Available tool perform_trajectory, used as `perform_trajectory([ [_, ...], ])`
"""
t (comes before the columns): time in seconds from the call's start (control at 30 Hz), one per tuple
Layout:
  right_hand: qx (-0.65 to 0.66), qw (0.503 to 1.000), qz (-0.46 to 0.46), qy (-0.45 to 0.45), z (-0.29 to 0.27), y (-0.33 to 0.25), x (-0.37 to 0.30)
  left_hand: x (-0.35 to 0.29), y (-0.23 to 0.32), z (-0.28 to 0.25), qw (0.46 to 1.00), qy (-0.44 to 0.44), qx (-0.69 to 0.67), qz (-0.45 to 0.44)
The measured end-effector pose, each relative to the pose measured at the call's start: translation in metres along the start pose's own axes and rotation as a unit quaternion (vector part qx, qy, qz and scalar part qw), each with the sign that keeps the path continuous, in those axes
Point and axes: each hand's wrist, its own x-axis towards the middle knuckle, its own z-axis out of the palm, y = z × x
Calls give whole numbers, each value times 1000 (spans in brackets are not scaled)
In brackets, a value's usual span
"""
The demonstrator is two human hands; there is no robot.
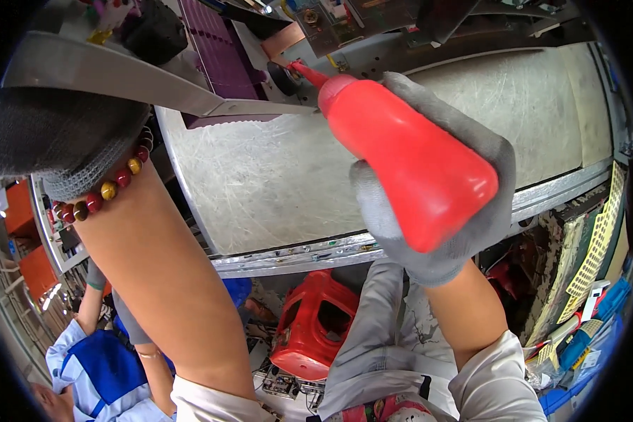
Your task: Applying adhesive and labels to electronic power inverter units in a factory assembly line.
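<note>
My right hand (496, 151), in a grey knit glove, wraps round a red squeeze bottle (418, 162). The bottle is tilted, its narrow red nozzle pointing up and left to a round dark part (283, 79) beside a purple finned block (221, 53); I cannot tell whether the tip touches it. At the far left, my left hand (67, 130) wears a dark grey glove, with a beaded bracelet (109, 188) at its cuff. A bent grey metal bar (119, 77) crosses in front of it and hides its fingers.
Under the work sits a scratched metal plate (274, 183) with a raised front rail. A red stool (316, 327) stands below it. At lower left is another person in a blue apron (109, 373). Tools and packets fill a blue bin (563, 394) at right.
</note>
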Motion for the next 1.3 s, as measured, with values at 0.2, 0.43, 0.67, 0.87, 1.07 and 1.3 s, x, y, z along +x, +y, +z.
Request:
perform_trajectory([
  [0.2, -65, 997, -14, -36, -6, -14, 5, -3, 5, -5, 993, -4, -63, -97],
  [0.43, -119, 990, -56, -56, -6, -14, 10, -3, 14, -3, 966, -4, -143, -213],
  [0.67, -59, 995, -67, -43, -4, -8, 9, 8, 17, -3, 928, -9, -217, -304],
  [0.87, -53, 996, -32, -70, -5, -13, -1, 7, 30, 5, 879, -10, -280, -386],
  [1.07, -57, 992, 74, -91, -19, -45, 2, 45, 30, 45, 982, -93, 165, 12],
  [1.3, 200, 900, 376, 95, -128, -142, 44, 27, 48, 58, 821, 83, -241, -511],
])
